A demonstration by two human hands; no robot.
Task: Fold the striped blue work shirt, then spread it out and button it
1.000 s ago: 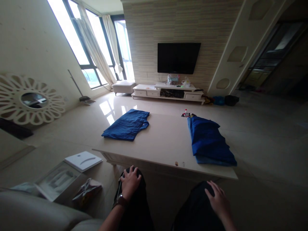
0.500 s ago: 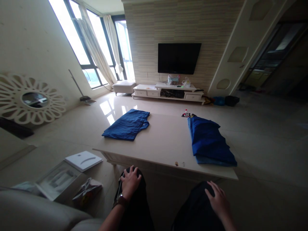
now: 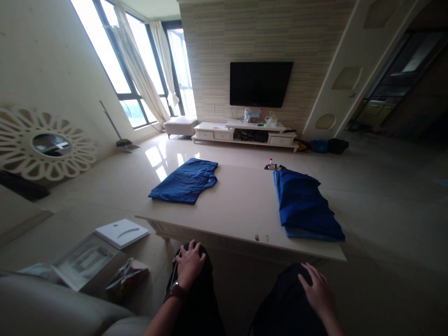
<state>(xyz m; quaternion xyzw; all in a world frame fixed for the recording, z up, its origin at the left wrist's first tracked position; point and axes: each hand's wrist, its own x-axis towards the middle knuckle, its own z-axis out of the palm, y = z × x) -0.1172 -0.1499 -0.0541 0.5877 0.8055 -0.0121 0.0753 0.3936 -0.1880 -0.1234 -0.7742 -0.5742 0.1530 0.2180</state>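
Observation:
I sit facing a low beige table (image 3: 241,214). My left hand (image 3: 189,263) rests on my left knee, fingers spread, holding nothing; a watch sits on that wrist. On my right knee lies my right hand (image 3: 317,289), flat and open too. A folded blue cloth (image 3: 185,180) lies on the table's far left part. A second blue cloth pile (image 3: 304,205) lies along the table's right side. Both hands are well short of the cloths.
Small items (image 3: 273,166) sit at the table's far right edge, and two tiny bits (image 3: 261,238) near its front edge. An open white box (image 3: 87,254) and its lid (image 3: 122,232) lie on the floor at left. A TV (image 3: 261,84) hangs above a white cabinet (image 3: 245,133).

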